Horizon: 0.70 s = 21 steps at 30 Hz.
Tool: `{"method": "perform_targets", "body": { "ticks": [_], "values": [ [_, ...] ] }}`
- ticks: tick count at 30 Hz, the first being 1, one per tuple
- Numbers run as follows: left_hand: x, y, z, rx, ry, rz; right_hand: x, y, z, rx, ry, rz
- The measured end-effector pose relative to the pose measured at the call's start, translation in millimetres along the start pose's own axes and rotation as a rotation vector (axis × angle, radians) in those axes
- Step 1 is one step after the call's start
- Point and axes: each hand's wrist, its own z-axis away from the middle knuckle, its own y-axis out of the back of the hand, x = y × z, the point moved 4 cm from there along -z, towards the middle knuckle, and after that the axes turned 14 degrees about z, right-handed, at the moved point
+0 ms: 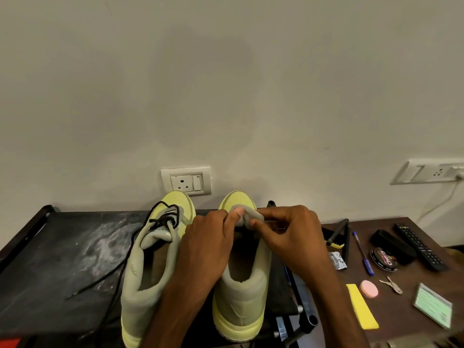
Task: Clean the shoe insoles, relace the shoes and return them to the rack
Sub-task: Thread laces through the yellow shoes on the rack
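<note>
Pinching the grey tongue of the right shoe with left hand and right hand, beside the loosely laced left shoe.

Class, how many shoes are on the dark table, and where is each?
2. One pale green and yellow sneaker with a loose black lace stands left; the second sneaker stands right, its tongue pinched by the left hand and right hand. None appears hidden.

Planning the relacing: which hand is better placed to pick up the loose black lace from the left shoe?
Left. The left hand sits beside the left shoe and its lace; the right hand would have to cross over.
</note>
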Motion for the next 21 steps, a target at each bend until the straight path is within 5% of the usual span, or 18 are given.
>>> {"method": "perform_targets", "body": {
  "ticks": [6,21],
  "values": [
    [6,4,8,-0.230,-0.182,-0.015,3,-4,-2,-0.110,0.001,-0.014],
    [0,-8,-8,-0.177,-0.108,-0.179,-1,-3,-3,-0.073,0.010,0.001]
  ]
}}
